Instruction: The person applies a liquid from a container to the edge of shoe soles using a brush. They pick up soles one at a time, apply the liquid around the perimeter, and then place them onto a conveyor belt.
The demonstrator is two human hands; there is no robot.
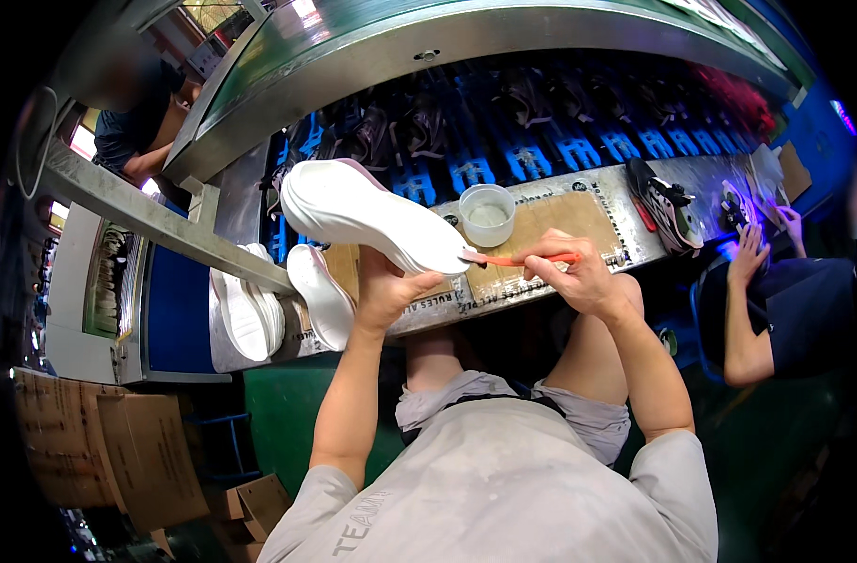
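Observation:
A white shoe sole is held up over the bench by my left hand, its fingers hidden underneath and the thumb along the near side. My right hand is closed round the red handle of a small brush. The bristle end touches the pointed right end of the sole. Just behind the brush stands a translucent plastic cup with pale contents. Another white sole leans at the bench's front edge, left of my left hand. Farther left is a stack of white soles.
Cardboard covers part of the bench. Behind it runs a rack of blue holders carrying dark shoe uppers, under a metal-edged conveyor. At right, a black shoe stands near a co-worker's hands. Another person stands far left.

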